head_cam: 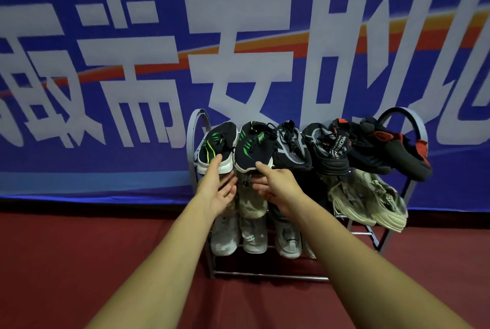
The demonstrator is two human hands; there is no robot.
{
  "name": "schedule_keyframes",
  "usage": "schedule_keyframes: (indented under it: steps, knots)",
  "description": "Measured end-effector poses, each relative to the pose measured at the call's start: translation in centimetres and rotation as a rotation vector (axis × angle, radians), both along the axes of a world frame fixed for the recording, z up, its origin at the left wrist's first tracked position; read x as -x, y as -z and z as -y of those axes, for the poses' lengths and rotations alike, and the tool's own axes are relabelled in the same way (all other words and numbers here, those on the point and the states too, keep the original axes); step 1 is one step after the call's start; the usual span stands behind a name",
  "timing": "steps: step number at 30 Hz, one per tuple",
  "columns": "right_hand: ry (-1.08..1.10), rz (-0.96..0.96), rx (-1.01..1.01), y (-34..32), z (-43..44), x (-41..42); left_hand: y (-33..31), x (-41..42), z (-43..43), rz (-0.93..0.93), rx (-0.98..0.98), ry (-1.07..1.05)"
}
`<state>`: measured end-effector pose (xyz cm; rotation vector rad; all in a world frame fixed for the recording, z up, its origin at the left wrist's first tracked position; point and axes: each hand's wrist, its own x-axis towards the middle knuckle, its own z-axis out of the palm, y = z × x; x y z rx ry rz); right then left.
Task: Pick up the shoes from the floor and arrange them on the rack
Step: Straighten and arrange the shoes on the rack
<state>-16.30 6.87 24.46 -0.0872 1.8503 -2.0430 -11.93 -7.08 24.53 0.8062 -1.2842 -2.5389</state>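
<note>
On the rack's (265, 274) top tier, six dark shoes (291, 148) rest.

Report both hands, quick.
Left hand: open, fingertips at the toe of the leftmost shoe.
Right hand: open, fingertip at the next shoe.

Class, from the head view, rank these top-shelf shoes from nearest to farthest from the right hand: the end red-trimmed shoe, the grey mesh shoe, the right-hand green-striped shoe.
1. Green-striped shoe: left part of the shelf, at the right hand's fingertips.
2. Grey mesh shoe: next along to the right.
3. Red-trimmed shoe: far right end.
</note>
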Motion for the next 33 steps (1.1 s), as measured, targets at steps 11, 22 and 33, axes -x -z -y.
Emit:
schedule_keyframes:
  steps: [11,22,33]
  knots:
    - [-0.057,-0.006,-0.041,-0.9,-1.4,-1.0,-0.3,-0.8,-0.4,-0.097,0.005,-0.197]
    - [0.036,-0.099,0.216,-3.9,-3.5,-1.4,-1.0,-3.4,0.4,-0.268,-0.071,-0.116]
    - [0.28,0.03,0.294,-3.1,-7.0,-0.7,-1.1,-2.6,-0.4,-0.218,-0.067,-0.059]
